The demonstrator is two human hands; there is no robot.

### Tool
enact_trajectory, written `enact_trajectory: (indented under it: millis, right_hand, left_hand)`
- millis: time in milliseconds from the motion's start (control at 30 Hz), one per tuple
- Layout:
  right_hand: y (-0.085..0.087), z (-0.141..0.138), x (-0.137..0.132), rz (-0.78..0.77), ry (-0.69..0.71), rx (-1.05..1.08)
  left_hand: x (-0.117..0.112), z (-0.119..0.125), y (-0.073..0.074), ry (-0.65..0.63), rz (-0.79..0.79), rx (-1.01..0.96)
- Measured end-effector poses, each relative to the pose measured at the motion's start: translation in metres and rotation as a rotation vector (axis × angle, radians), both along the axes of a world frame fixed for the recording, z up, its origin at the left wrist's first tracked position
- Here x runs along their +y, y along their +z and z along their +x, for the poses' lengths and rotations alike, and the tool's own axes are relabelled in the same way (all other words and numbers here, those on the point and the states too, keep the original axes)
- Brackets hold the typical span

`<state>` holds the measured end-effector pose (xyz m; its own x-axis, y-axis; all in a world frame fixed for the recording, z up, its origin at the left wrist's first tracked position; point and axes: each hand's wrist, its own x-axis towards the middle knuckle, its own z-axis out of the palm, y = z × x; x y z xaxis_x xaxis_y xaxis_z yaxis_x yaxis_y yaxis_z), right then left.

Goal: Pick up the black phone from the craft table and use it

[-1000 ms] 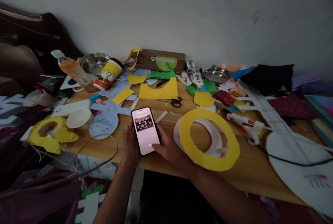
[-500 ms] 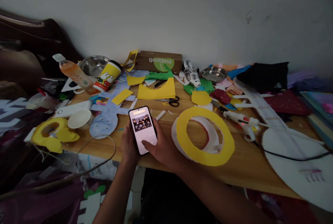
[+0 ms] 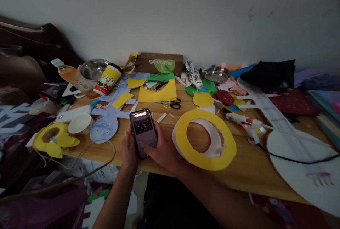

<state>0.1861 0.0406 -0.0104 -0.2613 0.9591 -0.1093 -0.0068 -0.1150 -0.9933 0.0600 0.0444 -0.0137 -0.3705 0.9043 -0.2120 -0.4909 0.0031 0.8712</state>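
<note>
**Phone held over the near table edge, amid cut foam shapes**

The smartphone (image 3: 142,132) sits low in the centre of the frame, just above the near edge of the wooden table (image 3: 249,167). The left hand (image 3: 129,151) cups it from the left side, its grip wrapped round the case so the dim screen faces up toward the camera. The right hand (image 3: 162,151) rests against the phone's right edge, thumb laid on the lower screen, apparently to tap it while the other hand steadies it.

Just right of the hands lies a yellow foam ring (image 3: 205,138) on white pieces. Further right is a hot glue gun (image 3: 245,122) with its black cord. Behind, toward the upper middle, lie scissors (image 3: 173,104), a yellow cartoon cup (image 3: 107,79) and a brown box (image 3: 160,62).
</note>
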Motion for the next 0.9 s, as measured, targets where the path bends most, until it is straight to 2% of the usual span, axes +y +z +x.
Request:
enact_trajectory:
  millis: [67, 267, 367, 533, 633, 767, 900]
  right_hand:
    - [0.0004, 0.0, 0.0002, -0.005, -0.002, -0.022]
    - [-0.0046, 0.004, 0.0041, -0.034, 0.01, 0.136]
    - [-0.0039, 0.0049, 0.0041, -0.041, -0.002, 0.163]
    - [-0.0047, 0.0028, 0.0035, -0.121, -0.019, 0.329]
    - [-0.0042, 0.0022, 0.0025, -0.154, -0.024, 0.39]
    - [-0.0024, 0.0033, 0.0007, -0.167, -0.038, 0.418]
    - [-0.003, 0.0049, 0.0005, -0.167, -0.048, 0.391]
  left_hand:
    - [-0.0004, -0.0002, -0.0016, 0.002, 0.01, 0.006]
    - [-0.0017, -0.005, -0.0061, 0.015, 0.001, 0.025]
    - [-0.002, -0.0057, -0.0044, -0.004, 0.001, 0.004]
    - [0.0007, -0.0057, 0.001, -0.072, -0.031, -0.025]
    - [0.0032, -0.0059, 0.0014, -0.055, -0.079, -0.004]
    - [0.0057, -0.0048, 0.0014, -0.011, -0.142, 0.034]
    - [0.0068, -0.0028, 0.0017, -0.019, -0.151, 0.028]
